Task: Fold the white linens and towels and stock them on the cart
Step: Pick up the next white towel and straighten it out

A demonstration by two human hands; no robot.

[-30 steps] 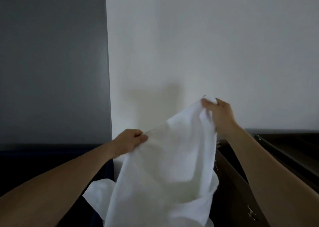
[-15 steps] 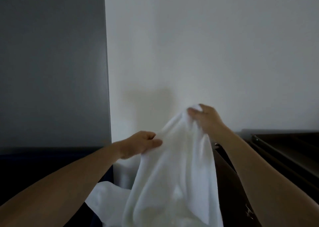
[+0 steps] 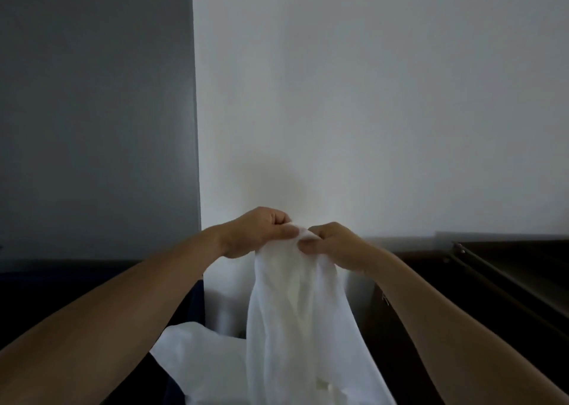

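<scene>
A white linen [image 3: 295, 321] hangs in front of me, gathered at its top edge and draping down out of the frame. My left hand [image 3: 257, 232] pinches the top of the cloth from the left. My right hand [image 3: 331, 244] pinches the same top edge from the right. The two hands almost touch, so the linen hangs doubled in long folds. More white fabric [image 3: 191, 352] lies bunched lower left, its bottom hidden by the frame edge.
A dark brown cart [image 3: 498, 284] with a rail and trays stands at the right, close beside my right forearm. A dark navy surface [image 3: 77, 281] lies at the left. A white wall [image 3: 369, 112] and a grey panel [image 3: 92, 112] rise straight ahead.
My hands came together from about a shoulder's width apart. The spread linen has collapsed into a narrow doubled drape, and the right hand dropped slightly.
</scene>
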